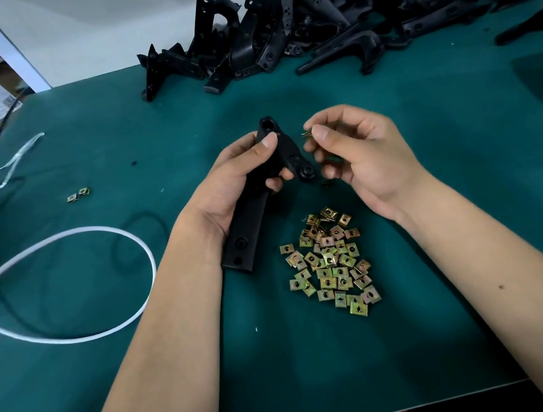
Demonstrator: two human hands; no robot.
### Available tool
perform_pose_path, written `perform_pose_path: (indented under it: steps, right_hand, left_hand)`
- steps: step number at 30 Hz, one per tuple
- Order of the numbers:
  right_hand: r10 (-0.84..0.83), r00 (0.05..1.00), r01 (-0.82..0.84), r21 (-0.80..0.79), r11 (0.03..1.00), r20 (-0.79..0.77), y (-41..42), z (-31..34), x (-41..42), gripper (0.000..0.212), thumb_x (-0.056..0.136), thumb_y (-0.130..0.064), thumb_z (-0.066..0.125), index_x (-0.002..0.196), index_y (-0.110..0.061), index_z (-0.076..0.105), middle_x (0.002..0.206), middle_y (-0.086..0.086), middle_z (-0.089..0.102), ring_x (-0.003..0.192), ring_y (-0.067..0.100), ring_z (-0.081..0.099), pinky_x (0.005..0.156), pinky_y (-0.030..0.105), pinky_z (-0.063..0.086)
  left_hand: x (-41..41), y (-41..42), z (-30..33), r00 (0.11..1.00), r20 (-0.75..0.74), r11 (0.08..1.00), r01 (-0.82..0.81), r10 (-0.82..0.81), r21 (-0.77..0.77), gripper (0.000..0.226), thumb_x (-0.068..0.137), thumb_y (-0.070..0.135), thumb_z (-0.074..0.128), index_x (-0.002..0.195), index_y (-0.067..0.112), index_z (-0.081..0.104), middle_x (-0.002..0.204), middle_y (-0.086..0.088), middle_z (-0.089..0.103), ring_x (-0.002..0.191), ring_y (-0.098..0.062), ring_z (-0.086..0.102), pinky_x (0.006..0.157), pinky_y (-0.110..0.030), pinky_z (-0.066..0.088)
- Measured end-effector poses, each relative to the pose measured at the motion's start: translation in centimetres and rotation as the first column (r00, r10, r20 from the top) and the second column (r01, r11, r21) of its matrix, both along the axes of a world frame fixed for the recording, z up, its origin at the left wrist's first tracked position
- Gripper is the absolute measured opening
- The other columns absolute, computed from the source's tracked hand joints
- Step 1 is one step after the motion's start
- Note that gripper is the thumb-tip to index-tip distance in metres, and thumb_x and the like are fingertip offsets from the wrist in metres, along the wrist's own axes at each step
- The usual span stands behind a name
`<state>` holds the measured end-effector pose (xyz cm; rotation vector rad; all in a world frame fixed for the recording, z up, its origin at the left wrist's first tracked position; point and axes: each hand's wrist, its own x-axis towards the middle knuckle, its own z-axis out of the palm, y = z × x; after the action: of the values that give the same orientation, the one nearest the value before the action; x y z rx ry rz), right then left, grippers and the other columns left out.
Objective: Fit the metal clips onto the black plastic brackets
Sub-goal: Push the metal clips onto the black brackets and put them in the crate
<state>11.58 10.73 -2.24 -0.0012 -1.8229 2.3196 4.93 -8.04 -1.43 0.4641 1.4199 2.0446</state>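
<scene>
Bracket heap [324, 15] behind; clip pile [331, 263] in front (two strays [79, 194] far left); cable [66, 284] left.

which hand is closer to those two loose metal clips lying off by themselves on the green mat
Left. The left hand, gripping a black plastic bracket, is on the same side as the two stray brass-coloured metal clips; the right hand is farther away, beyond the bracket.

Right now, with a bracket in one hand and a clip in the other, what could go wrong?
1. The right hand pinches the clip only by its fingertips; it may slip and drop.
2. The bracket hangs unsupported in the left hand, so pushing could twist it.
3. The white cable loops near the left forearm and might snag.
</scene>
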Motion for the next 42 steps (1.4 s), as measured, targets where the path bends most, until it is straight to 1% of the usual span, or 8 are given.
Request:
perform_pose_path:
  steps: [5, 8, 15, 21, 25, 29, 34, 42]
  right_hand:
    - [-0.025, 1.0, 0.027, 0.101, 0.995, -0.016, 0.22, -0.18, -0.09, 0.022, 0.096, 0.006, 0.064, 0.097, -0.012, 0.076, 0.085, 0.001, 0.073, 0.076, 0.012, 0.063, 0.064, 0.022, 0.052]
    - [-0.032, 0.999, 0.036, 0.131, 0.991, -0.031, 0.26, -0.16, -0.15, 0.02, 0.095, 0.006, 0.066, 0.104, -0.01, 0.072, 0.087, 0.006, 0.073, 0.073, 0.016, 0.064, 0.062, 0.024, 0.053]
    - [-0.028, 0.999, 0.032, 0.163, 0.986, -0.029, 0.16, -0.23, -0.21, 0.021, 0.096, 0.004, 0.063, 0.096, -0.011, 0.079, 0.088, 0.008, 0.072, 0.073, 0.018, 0.062, 0.063, 0.024, 0.054]
    - [-0.042, 0.999, 0.045, 0.178, 0.983, -0.019, 0.03, -0.41, -0.31, 0.013, 0.1, -0.007, 0.065, 0.096, -0.008, 0.077, 0.077, 0.004, 0.068, 0.066, 0.015, 0.058, 0.054, 0.023, 0.05]
    - [-0.085, 0.996, 0.084, 0.209, 0.974, -0.004, -0.41, -0.62, -0.43, 0.019, 0.104, -0.013, 0.061, 0.091, -0.004, 0.072, 0.075, 0.009, 0.063, 0.063, 0.015, 0.054, 0.049, 0.023, 0.043]
    - [-0.065, 0.997, 0.057, 0.217, 0.974, 0.029, -0.42, -0.54, -0.43, 0.024, 0.105, -0.014, 0.057, 0.085, -0.008, 0.069, 0.073, 0.01, 0.059, 0.06, 0.014, 0.05, 0.046, 0.022, 0.038]
    - [-0.041, 0.998, 0.027, 0.238, 0.971, 0.053, -0.5, -0.44, -0.35, 0.024, 0.104, -0.013, 0.058, 0.084, -0.005, 0.069, 0.075, 0.014, 0.055, 0.058, 0.012, 0.048, 0.045, 0.021, 0.035]
    - [-0.065, 0.996, 0.047, 0.259, 0.965, 0.061, -0.52, -0.35, -0.41, 0.025, 0.104, -0.013, 0.059, 0.081, -0.009, 0.069, 0.068, 0.007, 0.056, 0.057, 0.01, 0.048, 0.045, 0.021, 0.035]
  left_hand:
    - [0.07, 0.05, 0.07, 0.999, 0.04, 0.999, -0.03, 0.029, 0.018, 0.022, 0.104, 0.018, 0.053, 0.117, 0.002, 0.046, 0.089, -0.018, 0.059, 0.066, -0.017, 0.057, 0.052, -0.015, 0.043]
    - [0.09, 0.08, 0.08, 0.998, 0.048, 0.999, -0.042, 0.041, 0.027, 0.022, 0.103, 0.019, 0.054, 0.116, 0.003, 0.046, 0.091, -0.017, 0.059, 0.07, -0.018, 0.056, 0.052, -0.015, 0.042]
    - [0.0, -0.01, 0.0, 0.998, 0.052, 0.999, -0.03, 0.029, 0.027, 0.021, 0.103, 0.02, 0.054, 0.114, 0.004, 0.046, 0.089, -0.015, 0.062, 0.068, -0.017, 0.057, 0.052, -0.015, 0.045]
    - [-0.04, 0.01, -0.1, 0.999, 0.041, 0.999, -0.028, 0.027, 0.03, 0.021, 0.103, 0.019, 0.055, 0.115, 0.003, 0.048, 0.096, -0.018, 0.06, 0.072, -0.018, 0.056, 0.052, -0.015, 0.045]
    - [-0.09, 0.05, -0.2, 0.998, 0.05, 0.999, -0.027, 0.026, 0.024, 0.016, 0.104, 0.019, 0.055, 0.107, 0.003, 0.051, 0.091, -0.015, 0.061, 0.071, -0.018, 0.057, 0.052, -0.015, 0.045]
    - [-0.01, 0.08, -0.16, 0.998, 0.053, 0.999, -0.035, 0.034, 0.018, 0.014, 0.104, 0.019, 0.055, 0.102, 0.005, 0.053, 0.089, -0.015, 0.061, 0.069, -0.018, 0.057, 0.051, -0.015, 0.046]
    - [0.2, 0.11, -0.05, 0.998, 0.054, 1.0, -0.031, 0.031, 0.0, 0.013, 0.105, 0.018, 0.055, 0.098, 0.006, 0.055, 0.09, -0.016, 0.062, 0.068, -0.018, 0.058, 0.051, -0.015, 0.045]
    - [0.2, 0.07, -0.03, 0.998, 0.045, 0.999, -0.034, 0.035, -0.014, 0.013, 0.105, 0.018, 0.055, 0.1, 0.006, 0.053, 0.089, -0.017, 0.061, 0.065, -0.016, 0.058, 0.051, -0.015, 0.044]
